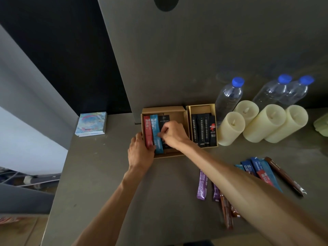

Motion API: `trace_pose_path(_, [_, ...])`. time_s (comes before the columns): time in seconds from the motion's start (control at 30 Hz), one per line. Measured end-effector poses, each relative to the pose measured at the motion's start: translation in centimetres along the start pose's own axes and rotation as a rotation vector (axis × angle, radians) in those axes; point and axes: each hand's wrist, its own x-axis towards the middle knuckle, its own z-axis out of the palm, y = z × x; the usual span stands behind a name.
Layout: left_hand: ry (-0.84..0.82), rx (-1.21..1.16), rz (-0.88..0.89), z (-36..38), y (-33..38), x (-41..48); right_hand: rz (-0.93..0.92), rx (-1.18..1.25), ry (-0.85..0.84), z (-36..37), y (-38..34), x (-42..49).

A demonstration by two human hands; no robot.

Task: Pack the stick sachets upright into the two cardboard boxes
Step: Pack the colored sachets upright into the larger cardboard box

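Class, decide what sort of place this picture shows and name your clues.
Probably a home or office desk rather than a packing line: a grey table holds water bottles, flameless candles and a cartoon-printed box.

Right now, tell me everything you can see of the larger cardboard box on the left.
The larger cardboard box is plain brown card, square, open-topped, low-walled. It sits on the grey table close beside the smaller box. A red sachet, a blue sachet and black sachets stand along its left side; its right side is bare. The left hand grips its near left corner; the right hand reaches inside, pinching one of the black sachets.
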Motion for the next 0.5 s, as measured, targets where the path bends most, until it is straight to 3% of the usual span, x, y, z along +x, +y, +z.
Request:
trace_pose_path(0.23, [0.015, -0.021, -0.004, -0.8, -0.3, -1.0, -0.018, 0.007, 0.006, -2.3, 0.2, -2.3])
trace_pose_path(0.37, [0.248, -0.054, 0.135, -1.4, 0.7, -5.2, -0.041, 0.027, 0.016, -6.5, 2.5, -6.5])
trace_pose_path(0.43, [0.182, -0.072, 0.263, -0.4, 1.7, -8.3, -0.029, 0.025, 0.021, -8.3, 4.1, -8.7])
trace_pose_path(0.5, [-0.041, -0.007, 0.301, 1.9, 2.3, -10.5, 0.015, 0.043, 0.019, -9.7, 5.7, -10.6])
